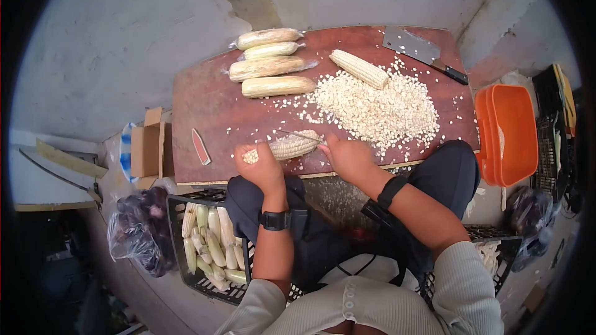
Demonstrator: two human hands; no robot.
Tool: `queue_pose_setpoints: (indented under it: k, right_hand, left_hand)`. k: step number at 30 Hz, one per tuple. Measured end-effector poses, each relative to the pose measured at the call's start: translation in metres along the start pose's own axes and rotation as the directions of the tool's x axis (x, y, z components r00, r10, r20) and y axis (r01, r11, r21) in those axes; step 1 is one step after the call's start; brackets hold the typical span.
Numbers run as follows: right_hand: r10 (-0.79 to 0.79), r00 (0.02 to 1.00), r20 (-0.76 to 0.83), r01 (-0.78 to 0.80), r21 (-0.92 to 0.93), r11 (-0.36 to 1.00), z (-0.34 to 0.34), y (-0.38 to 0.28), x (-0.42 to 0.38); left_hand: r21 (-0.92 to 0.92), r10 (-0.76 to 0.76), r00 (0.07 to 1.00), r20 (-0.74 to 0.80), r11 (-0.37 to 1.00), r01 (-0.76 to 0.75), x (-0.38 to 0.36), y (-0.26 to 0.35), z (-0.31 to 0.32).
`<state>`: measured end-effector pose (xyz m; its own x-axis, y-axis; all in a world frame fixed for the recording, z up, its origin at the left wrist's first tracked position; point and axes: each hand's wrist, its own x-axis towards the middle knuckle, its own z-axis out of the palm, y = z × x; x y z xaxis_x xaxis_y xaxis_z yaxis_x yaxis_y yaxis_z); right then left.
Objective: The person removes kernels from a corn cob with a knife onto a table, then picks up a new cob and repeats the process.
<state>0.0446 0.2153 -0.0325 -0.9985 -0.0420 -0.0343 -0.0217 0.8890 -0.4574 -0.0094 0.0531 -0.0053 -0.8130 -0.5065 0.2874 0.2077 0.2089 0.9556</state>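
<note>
Reddish-brown table (205, 105) spreads out before both hands. Over its near edge, the left hand (261, 164) is closed around a pale corn cob (288, 147), while the right hand (347, 156) pinches a thin blade (301, 135) along the cob's upper side. Working well here likely means a firm left grip, fingertips clear of the edge, and short, shallow strokes. Beyond the right hand lies a kernel pile (375, 115). Below the left hand, a black crate (198, 200) contains corn ears (214, 248); right of the right hand, an orange tub (520, 136) has unclear contents.
</note>
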Motion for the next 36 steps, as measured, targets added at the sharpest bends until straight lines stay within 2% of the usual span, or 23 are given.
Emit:
queue_pose_setpoints:
  k: [4,7,10,19,22,24,27,29,32,33,36]
  right_hand:
    - [0.19,0.982,0.018,-0.19,0.187,0.964,0.004,-0.011,-0.004]
    - [0.271,0.963,-0.006,-0.251,0.359,0.899,0.012,-0.017,-0.012]
    - [0.318,0.946,-0.064,-0.256,0.455,0.853,0.02,-0.024,-0.014]
    - [0.454,0.891,0.013,-0.362,0.623,0.693,0.032,-0.045,-0.012]
    - [0.469,0.874,0.126,-0.411,0.705,0.578,0.037,-0.044,-0.008]
    - [0.41,0.912,0.01,-0.315,0.656,0.686,0.039,-0.038,-0.011]
    - [0.36,0.927,-0.107,-0.233,0.587,0.775,0.028,-0.024,-0.022]
    - [0.295,0.943,-0.153,-0.18,0.511,0.841,0.008,-0.021,-0.038]
    - [0.144,0.972,-0.184,-0.075,0.34,0.938,0.001,-0.011,-0.051]
    - [0.07,0.984,-0.165,-0.032,0.223,0.974,0.001,-0.007,-0.054]
    - [0.009,0.999,-0.049,-0.006,0.06,0.998,0.008,0.002,-0.062]
  left_hand:
    - [0.051,0.087,0.995,0.051,0.995,-0.09,-0.004,0.001,-0.002]
    - [0.064,0.14,0.986,0.088,0.987,-0.146,-0.008,0.001,-0.005]
    - [0.06,0.159,0.985,0.073,0.985,-0.163,-0.014,0.005,-0.003]
    - [0.113,0.268,0.963,0.017,0.957,-0.268,-0.02,0.005,-0.007]
    - [0.119,0.268,0.963,0.012,0.956,-0.268,-0.021,0.003,-0.012]
    - [0.116,0.26,0.965,0.007,0.959,-0.259,-0.02,0.005,-0.016]
    - [0.091,0.122,0.992,-0.02,0.989,-0.12,-0.017,0.003,-0.027]
    - [0.141,0.135,0.991,-0.017,0.981,-0.131,-0.015,0.005,-0.03]
    - [0.168,0.101,0.994,-0.037,0.981,-0.093,-0.008,0.002,-0.03]
    - [0.171,0.08,0.996,-0.042,0.983,-0.071,-0.006,0.003,-0.029]
    - [0.158,-0.031,0.999,-0.031,0.987,0.036,-0.001,0.007,-0.027]
